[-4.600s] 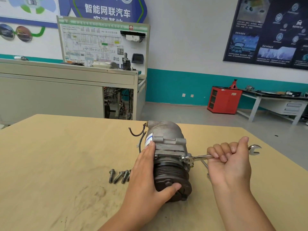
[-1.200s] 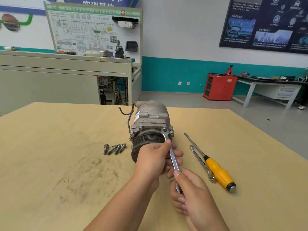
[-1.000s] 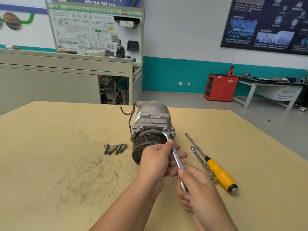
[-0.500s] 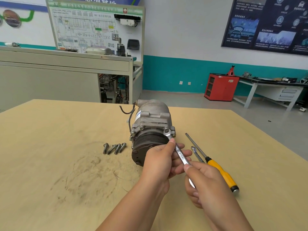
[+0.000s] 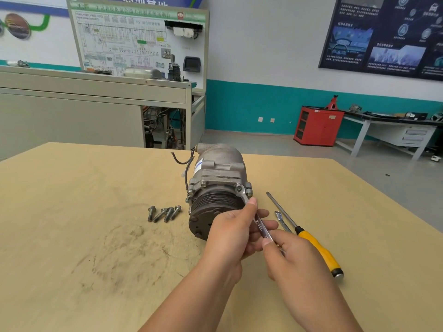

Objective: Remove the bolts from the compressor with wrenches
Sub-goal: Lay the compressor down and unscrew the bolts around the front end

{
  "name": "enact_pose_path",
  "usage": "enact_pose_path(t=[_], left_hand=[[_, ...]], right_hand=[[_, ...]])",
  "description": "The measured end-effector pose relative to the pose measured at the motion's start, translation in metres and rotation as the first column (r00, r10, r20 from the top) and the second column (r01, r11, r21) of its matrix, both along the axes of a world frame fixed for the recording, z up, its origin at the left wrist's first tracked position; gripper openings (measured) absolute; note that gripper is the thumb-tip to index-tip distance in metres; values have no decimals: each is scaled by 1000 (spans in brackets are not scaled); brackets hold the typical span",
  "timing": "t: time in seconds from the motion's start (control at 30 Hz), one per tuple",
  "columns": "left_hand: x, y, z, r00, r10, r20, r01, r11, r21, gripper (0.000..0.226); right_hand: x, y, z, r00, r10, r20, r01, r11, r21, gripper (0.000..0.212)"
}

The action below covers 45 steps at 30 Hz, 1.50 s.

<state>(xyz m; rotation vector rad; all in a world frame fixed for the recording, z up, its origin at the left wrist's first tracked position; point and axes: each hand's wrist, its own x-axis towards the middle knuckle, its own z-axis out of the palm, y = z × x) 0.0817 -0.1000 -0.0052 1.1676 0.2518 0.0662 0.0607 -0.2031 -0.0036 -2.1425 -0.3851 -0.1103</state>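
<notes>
Okay, your compressor lies on its side near the middle of the tan surface, pulley end facing you, black wires curling off its far left side. The wrench has its head on a bolt at the upper right of the front flange, and its shank slants down toward you. Your left hand wraps the upper shank, thumb tip pressed just below the head, fingers curled round behind it. Your right hand pinches the lower end of the same wrench, thumb on top; its other fingers are hidden. Can't tell whether the two hands touch.

Four loose bolts lie in a tight row on the surface just left of the compressor, apart from it. To the right, a second wrench lies flat, partly hidden behind your right hand. Just beside it is a yellow-handled screwdriver, tip pointing away from you.

Far back, a red cabinet stands on the floor with open shelves on its left side; contents too small to tell.
</notes>
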Motion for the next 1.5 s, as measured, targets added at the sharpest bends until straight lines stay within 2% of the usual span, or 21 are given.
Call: enact_pose_path(t=[0.13,0.2,0.27,0.33,0.43,0.63,0.87,1.17,1.5], left_hand=[[1,2,1,1000,-1,22,-1,992,128,26],[1,4,1,1000,-4,26,0,987,163,27],[0,7,1,999,1,40,-9,981,194,27],[-1,13,3,998,29,64,-41,979,198,29],[-1,21,6,997,33,68,-47,977,209,31],[-5,17,2,998,-29,54,12,954,300,30],[-1,8,1,998,-41,47,24,950,312,30],[2,9,0,999,-5,42,-11,929,369,33],[5,10,5,1000,-19,24,9,936,351,34]], right_hand=[[-4,6,3,975,-47,217,113,946,-304,24],[-6,13,2,969,-44,243,134,920,-368,25],[-10,19,1,979,-71,192,129,942,-309,19],[-12,25,-1,997,-70,43,74,990,-121,14],[-11,29,-6,995,15,-100,1,988,156,24],[-16,30,-19,978,15,-208,52,948,313,34],[-13,23,-17,953,34,-302,108,891,442,37],[-13,19,-7,921,90,-379,116,866,487,34],[-11,18,4,889,148,-433,144,808,571,36]])
